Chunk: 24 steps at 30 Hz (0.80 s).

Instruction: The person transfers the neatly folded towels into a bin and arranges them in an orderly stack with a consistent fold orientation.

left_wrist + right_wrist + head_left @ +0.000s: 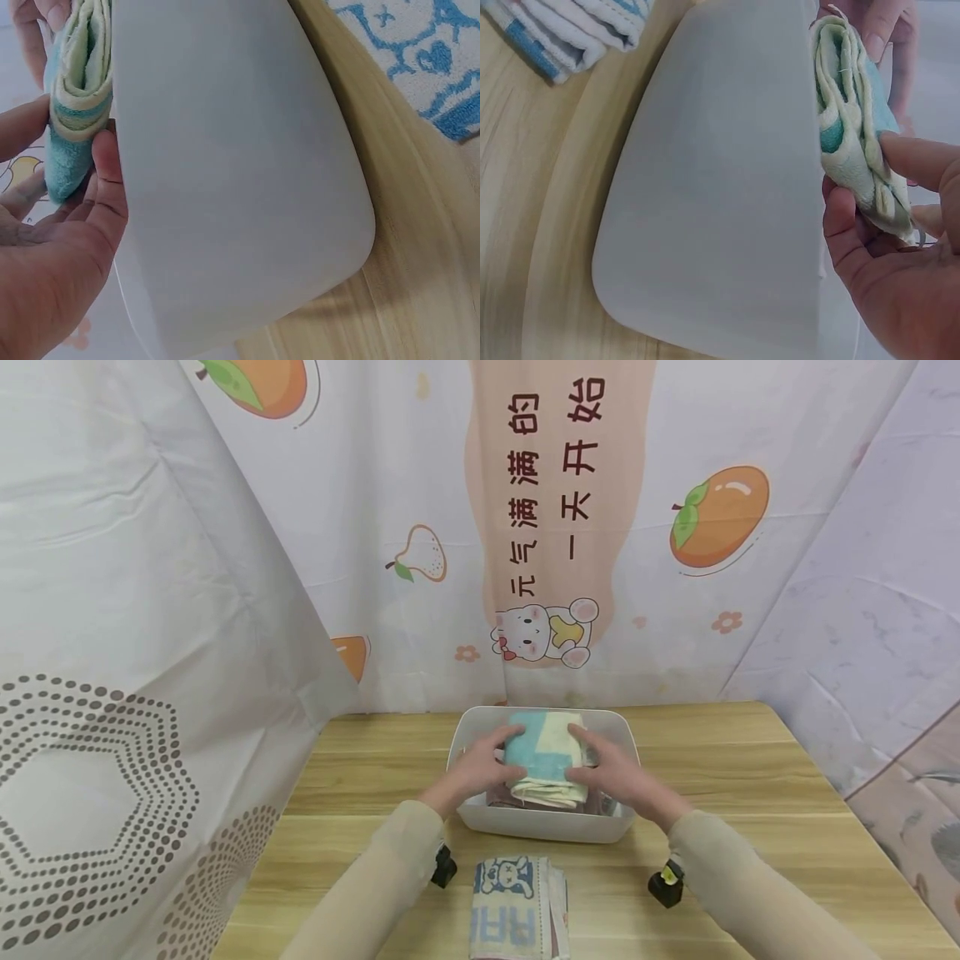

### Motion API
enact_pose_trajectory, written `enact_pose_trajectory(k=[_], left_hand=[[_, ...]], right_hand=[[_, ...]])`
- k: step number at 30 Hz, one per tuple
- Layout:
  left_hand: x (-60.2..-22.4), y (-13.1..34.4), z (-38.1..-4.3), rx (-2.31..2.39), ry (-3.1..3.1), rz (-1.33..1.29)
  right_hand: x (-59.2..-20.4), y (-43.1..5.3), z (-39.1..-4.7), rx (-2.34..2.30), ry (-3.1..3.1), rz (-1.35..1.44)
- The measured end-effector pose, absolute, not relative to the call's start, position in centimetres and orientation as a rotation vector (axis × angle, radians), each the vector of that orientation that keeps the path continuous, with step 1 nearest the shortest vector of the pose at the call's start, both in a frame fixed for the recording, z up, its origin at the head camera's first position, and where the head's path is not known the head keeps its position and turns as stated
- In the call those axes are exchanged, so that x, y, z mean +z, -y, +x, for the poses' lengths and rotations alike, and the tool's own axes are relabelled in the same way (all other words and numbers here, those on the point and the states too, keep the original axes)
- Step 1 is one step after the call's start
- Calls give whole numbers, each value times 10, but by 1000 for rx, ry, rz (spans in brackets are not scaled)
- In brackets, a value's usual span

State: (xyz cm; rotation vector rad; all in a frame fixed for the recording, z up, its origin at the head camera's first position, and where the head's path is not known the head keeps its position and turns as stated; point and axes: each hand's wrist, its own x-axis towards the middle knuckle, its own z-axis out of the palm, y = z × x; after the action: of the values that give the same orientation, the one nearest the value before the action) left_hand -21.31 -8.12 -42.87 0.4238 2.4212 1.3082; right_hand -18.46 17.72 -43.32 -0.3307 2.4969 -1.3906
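A folded towel (546, 752) in teal and cream is held over the white plastic bin (540, 828) by both hands. My left hand (480, 766) grips its left side, with the thumb and fingers around the folded edge in the left wrist view. On the opposite side my right hand (611, 768) pinches the towel (851, 112) between thumb and fingers. Under it, dark mauve cloth (504, 795) shows inside the bin; the rest of the contents is hidden. Nearer to me, a second folded towel (510, 906) with a blue bear pattern lies on the table.
The bin stands at the back of the wooden table (705, 760), close to a printed curtain (420, 635). More patterned cloth hangs at the left (150, 610) and right. Black wrist camera mounts (666, 887) sit under both sleeves.
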Motion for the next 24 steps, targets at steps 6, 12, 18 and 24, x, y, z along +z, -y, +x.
enact_pose_trajectory(k=[6, 12, 18, 24], left_hand=[[-435, 79, -214, 1223, -2446, 425], [-439, 78, -213, 1163, -2470, 427], [-444, 77, -213, 1102, -2498, 457], [-443, 76, -211, 1081, -2500, 464]], right_hand=[[-444, -174, -186, -1312, -2548, -346], [-450, -172, -187, -1261, -2561, -360], [-453, -170, -187, -1211, -2569, -364], [-455, -169, -187, -1194, -2564, -366]])
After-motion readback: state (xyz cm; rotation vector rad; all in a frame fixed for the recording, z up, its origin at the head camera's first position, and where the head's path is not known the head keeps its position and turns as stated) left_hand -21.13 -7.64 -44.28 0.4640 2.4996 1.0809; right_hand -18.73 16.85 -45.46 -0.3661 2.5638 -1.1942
